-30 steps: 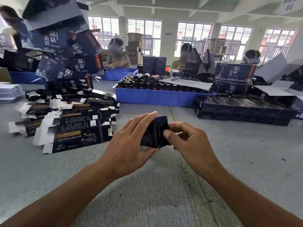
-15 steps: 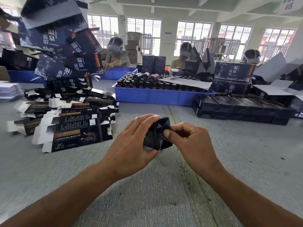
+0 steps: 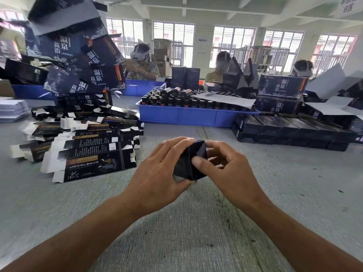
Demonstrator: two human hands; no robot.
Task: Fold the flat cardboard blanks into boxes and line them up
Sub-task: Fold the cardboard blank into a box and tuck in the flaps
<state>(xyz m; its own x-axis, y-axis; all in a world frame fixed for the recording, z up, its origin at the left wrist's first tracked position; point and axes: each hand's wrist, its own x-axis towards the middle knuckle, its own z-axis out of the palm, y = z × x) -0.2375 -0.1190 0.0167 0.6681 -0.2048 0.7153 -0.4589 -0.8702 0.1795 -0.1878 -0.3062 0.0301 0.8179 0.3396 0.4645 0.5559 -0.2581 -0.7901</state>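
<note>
Much of the folded end sits behind the fingers, and the frame's edges crop the piles.

The left hand [image 3: 157, 173] covers the left side of the small dark box [image 3: 189, 161]; the right hand [image 3: 225, 169] hides its far right face, so the grip behind cannot be read. The stack of flat blanks [image 3: 88, 152] blurs toward its far rows, its small print illegible. The large printed cartons [image 3: 74, 52] are cut by the top and left edges, and the row of finished boxes [image 3: 290, 130] runs off the right edge.
</note>
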